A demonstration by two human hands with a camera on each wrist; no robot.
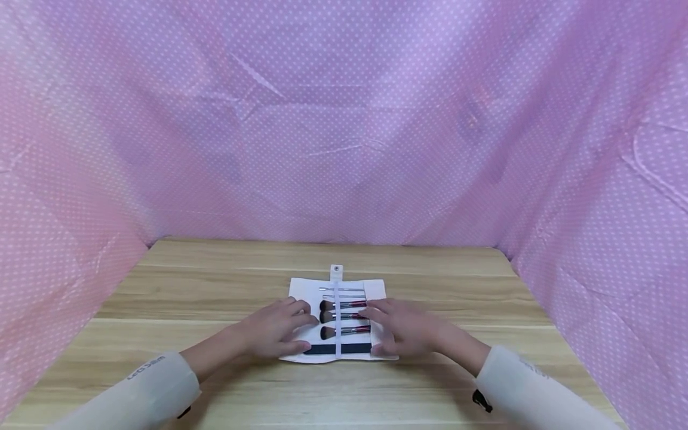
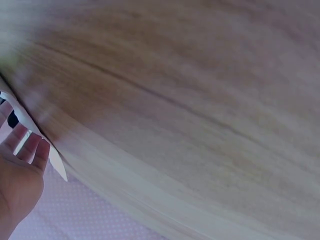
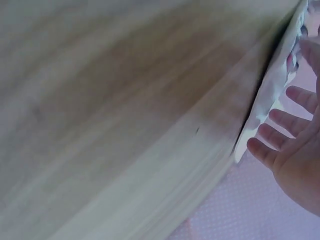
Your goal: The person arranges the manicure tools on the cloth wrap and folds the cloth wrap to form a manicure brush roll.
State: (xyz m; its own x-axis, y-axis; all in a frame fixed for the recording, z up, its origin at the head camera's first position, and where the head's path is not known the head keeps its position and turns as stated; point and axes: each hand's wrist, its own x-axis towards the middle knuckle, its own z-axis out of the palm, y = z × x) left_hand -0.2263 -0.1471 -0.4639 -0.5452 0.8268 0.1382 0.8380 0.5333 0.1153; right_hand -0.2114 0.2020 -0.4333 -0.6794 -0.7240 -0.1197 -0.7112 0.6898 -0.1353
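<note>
A white brush roll lies unrolled on the table, its snap tab toward the far side. Tucked under its light strap are several makeup brushes, with dark bristle heads to the left and red handles to the right, and thinner silver tools above them. A black strip crosses the near part. My left hand rests at the roll's left edge, fingers spread and bent loosely. Over the right edge lies my right hand, its fingertips by the brush handles; in the right wrist view its fingers are spread.
The wooden table extends on every side of the roll. Pink polka-dot cloth hangs behind it and along both sides. White sleeves cover both forearms.
</note>
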